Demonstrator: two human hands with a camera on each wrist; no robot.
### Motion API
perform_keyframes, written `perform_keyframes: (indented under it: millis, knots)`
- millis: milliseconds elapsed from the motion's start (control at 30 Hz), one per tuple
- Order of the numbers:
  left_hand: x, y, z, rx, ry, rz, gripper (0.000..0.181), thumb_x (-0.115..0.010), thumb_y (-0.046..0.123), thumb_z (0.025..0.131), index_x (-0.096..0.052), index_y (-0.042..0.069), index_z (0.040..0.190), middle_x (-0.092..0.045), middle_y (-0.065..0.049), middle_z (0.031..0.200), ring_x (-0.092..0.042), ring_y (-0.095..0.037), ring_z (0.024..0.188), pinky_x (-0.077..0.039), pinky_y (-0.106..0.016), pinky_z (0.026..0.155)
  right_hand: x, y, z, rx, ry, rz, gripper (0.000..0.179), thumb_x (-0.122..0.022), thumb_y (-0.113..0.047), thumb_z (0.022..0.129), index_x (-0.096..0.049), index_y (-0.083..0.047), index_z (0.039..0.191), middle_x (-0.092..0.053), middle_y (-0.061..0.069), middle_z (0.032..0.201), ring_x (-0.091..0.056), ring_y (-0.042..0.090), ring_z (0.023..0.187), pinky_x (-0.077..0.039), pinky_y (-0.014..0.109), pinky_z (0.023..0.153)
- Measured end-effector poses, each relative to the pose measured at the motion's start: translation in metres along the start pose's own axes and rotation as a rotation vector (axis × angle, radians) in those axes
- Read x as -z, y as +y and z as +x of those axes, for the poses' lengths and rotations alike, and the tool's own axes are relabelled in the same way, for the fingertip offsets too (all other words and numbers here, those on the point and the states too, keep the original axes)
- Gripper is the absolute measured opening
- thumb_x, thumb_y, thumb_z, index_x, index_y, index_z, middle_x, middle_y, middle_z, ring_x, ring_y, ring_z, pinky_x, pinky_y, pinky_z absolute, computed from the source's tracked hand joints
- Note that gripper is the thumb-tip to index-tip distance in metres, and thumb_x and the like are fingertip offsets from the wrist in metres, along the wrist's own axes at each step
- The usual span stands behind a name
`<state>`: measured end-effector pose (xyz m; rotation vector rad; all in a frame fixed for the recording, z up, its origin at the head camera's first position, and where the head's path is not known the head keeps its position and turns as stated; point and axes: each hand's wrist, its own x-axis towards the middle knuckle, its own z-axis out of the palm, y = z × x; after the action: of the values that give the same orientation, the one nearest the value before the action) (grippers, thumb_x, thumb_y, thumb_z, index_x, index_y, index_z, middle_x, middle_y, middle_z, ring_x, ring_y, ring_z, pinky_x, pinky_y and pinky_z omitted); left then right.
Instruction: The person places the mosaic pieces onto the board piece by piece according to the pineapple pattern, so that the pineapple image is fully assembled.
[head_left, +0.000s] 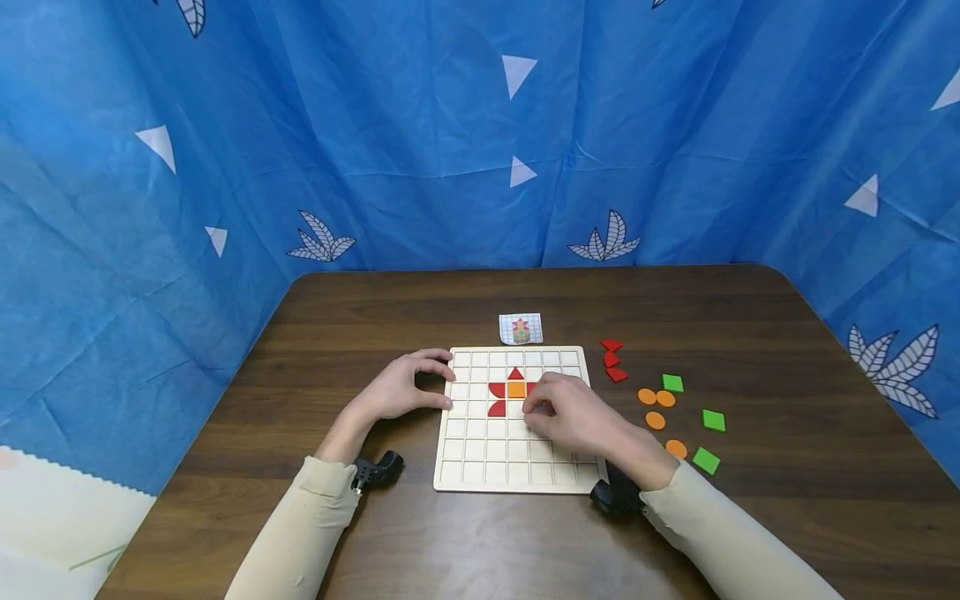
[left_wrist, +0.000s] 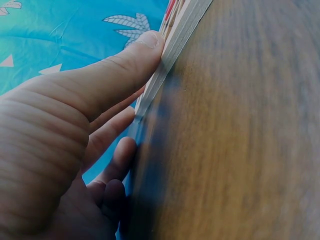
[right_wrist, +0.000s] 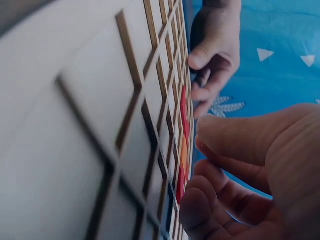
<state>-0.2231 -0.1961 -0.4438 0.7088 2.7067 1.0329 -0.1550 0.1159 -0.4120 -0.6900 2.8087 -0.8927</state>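
A pale square grid board point(head_left: 474, 472) lies on the table. My left hand point(head_left: 395, 387) rests at its left edge, fingers spread apart; in the left wrist view the thumb point(left_wrist: 135, 57) touches the board's side. My right hand point(head_left: 573, 412) is over the right half of the grid, thumb and finger pinched together. In the right wrist view a sliver of red shows at the tip of the thumb point(right_wrist: 225, 137); the fingers hide the rest of that piece. On the grid are a red triangle point(head_left: 515, 373), an orange square point(head_left: 516, 389) and red rounded pieces point(head_left: 497, 408), one partly covered by the right hand.
A small pattern card point(head_left: 521, 328) lies behind the board. To the right are red pieces point(head_left: 612, 359), several orange discs point(head_left: 655, 421) and green squares point(head_left: 713, 421) on the dark wooden table point(head_left: 360, 308). A blue curtain point(head_left: 420, 125) hangs around the table.
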Motion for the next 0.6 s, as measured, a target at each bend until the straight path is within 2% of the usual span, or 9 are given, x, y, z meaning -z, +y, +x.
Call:
perform_keyframes:
  millis: [167, 267, 467, 600]
  knots:
    - [0.000, 0.000, 0.000, 0.006, -0.006, -0.001, 0.036, -0.092, 0.032, 0.078, -0.076, 0.023, 0.109, -0.058, 0.002, 0.146, -0.048, -0.024, 0.143, -0.040, -0.046, 0.117, 0.015, 0.013, -0.013, -0.054, 0.003, 0.007, 0.006, -0.080, -0.016, 0.089, -0.079, -0.019, 0.095, -0.066, -0.008, 0.090, -0.055, 0.012, 0.079, -0.048, 0.028, 0.069]
    - [-0.001, 0.000, 0.000, 0.013, -0.010, -0.011, 0.035, -0.092, 0.031, 0.078, -0.076, 0.023, 0.109, -0.058, 0.001, 0.147, -0.048, -0.024, 0.143, -0.041, -0.046, 0.116, 0.025, 0.024, -0.024, -0.053, -0.002, 0.010, 0.009, -0.081, -0.016, 0.089, -0.078, -0.018, 0.098, -0.064, -0.007, 0.088, -0.054, 0.012, 0.078, -0.048, 0.026, 0.066]
    - [-0.001, 0.001, 0.000, 0.025, -0.015, -0.024, 0.036, -0.092, 0.031, 0.078, -0.076, 0.023, 0.109, -0.058, 0.002, 0.146, -0.048, -0.024, 0.143, -0.041, -0.046, 0.117, 0.048, 0.049, -0.049, -0.019, -0.021, 0.018, 0.015, -0.082, -0.015, 0.088, -0.076, -0.018, 0.101, -0.062, -0.009, 0.086, -0.054, 0.010, 0.075, -0.049, 0.023, 0.063]
    - [0.000, 0.001, -0.001, 0.015, -0.005, -0.021, 0.036, -0.092, 0.032, 0.078, -0.076, 0.023, 0.109, -0.058, 0.001, 0.146, -0.049, -0.025, 0.142, -0.042, -0.047, 0.116, 0.063, 0.064, -0.068, 0.023, -0.043, 0.022, 0.017, -0.081, -0.015, 0.089, -0.075, -0.019, 0.103, -0.064, -0.011, 0.090, -0.055, 0.006, 0.075, -0.050, 0.023, 0.064]
